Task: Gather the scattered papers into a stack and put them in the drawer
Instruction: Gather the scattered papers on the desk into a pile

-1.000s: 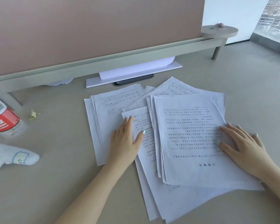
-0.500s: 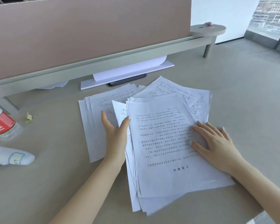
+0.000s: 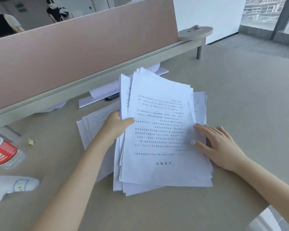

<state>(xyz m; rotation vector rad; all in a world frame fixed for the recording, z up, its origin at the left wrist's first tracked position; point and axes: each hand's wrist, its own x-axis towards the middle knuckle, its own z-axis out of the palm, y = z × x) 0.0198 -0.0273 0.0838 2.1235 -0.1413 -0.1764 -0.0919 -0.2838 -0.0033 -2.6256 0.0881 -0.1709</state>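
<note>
On beige desk [image 3: 240,100]: papers [image 3: 158,130], bottle [image 3: 2,152], binder clip [image 3: 31,142], white device [image 3: 12,185], flat white stand [image 3: 97,101].

The fingers of the left hand [image 3: 114,125] are hidden under the lifted stack of papers [image 3: 158,130]. The print on the top sheet is too small to be read. The water bottle [image 3: 2,150] and the white device [image 3: 10,186] are cut off by the left edge.
</note>
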